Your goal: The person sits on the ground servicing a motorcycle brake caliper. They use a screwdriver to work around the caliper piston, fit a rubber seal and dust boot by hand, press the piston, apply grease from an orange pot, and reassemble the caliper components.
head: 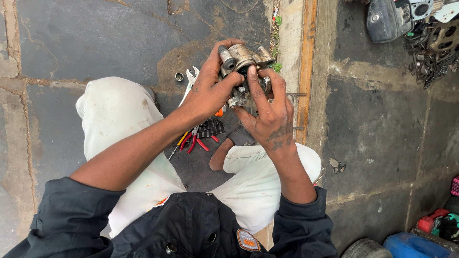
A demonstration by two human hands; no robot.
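Grimy grey metal brake caliper [244, 71] held up above the person's knees, left hand [210, 91] curled around its left side, right hand [270, 112] gripping from below (fingers closed on it), red-handled pliers [193, 138] on the stone floor [95, 43] beneath the caliper

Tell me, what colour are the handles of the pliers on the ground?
Red, seen in the head view: the pliers lie between the person's legs.
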